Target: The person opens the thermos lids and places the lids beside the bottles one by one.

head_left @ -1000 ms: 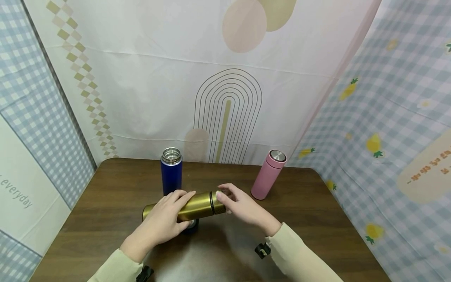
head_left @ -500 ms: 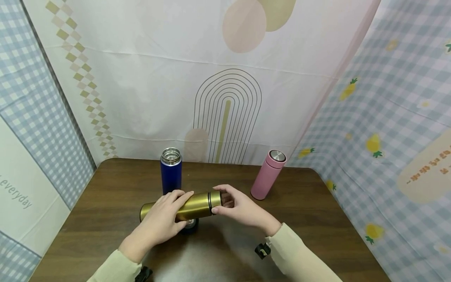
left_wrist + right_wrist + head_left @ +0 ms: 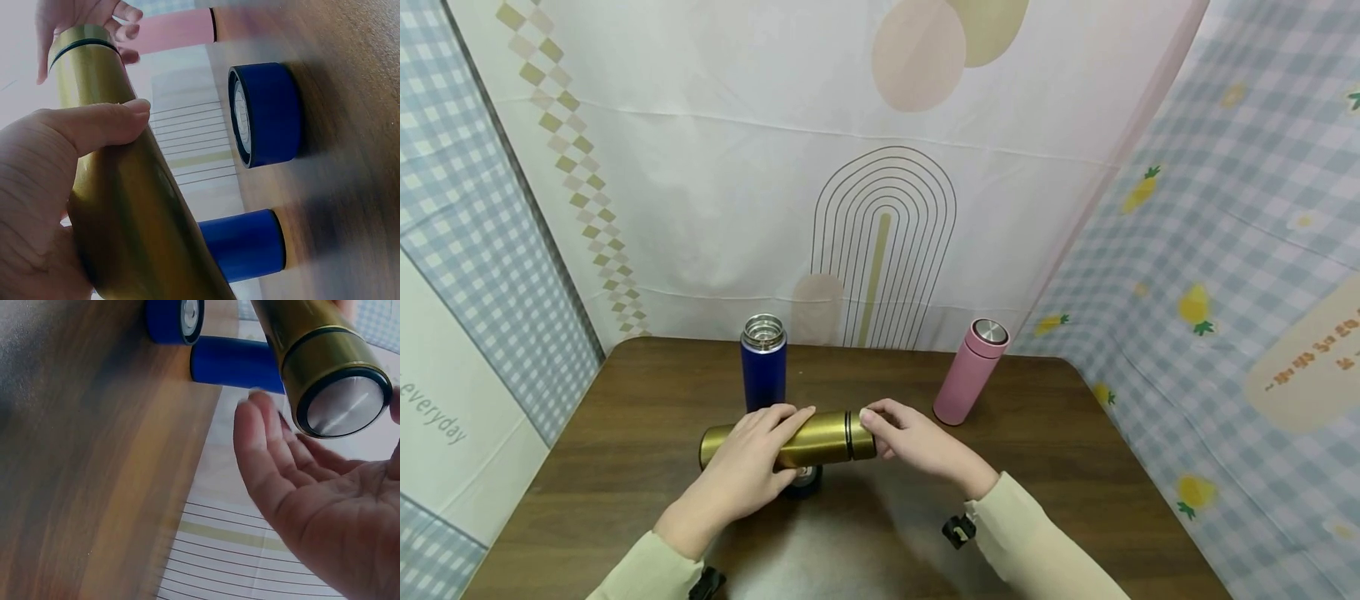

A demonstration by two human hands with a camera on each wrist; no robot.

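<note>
My left hand grips the body of a gold thermos bottle, tilted above the table with its capped end to the right. Its lid is on, and its silver top faces my right hand. In the right wrist view, the fingers of that hand are spread beside the lid, apart from its silver face; the thumb is at its other edge. Just behind the gold bottle stands a blue thermos, its mouth uncovered. A blue lid sits on the table, partly hidden below the gold bottle in the head view.
A pink thermos with its lid on stands at the back right. The brown wooden table ends at a white patterned cloth behind. Checked cloth hangs at the right side.
My right hand first turned, its thumb dropping to the lid's lower side as the fingers opened. Now the thumb is back at the upper side. The gold bottle shifted slightly; the left hand kept its grip.
</note>
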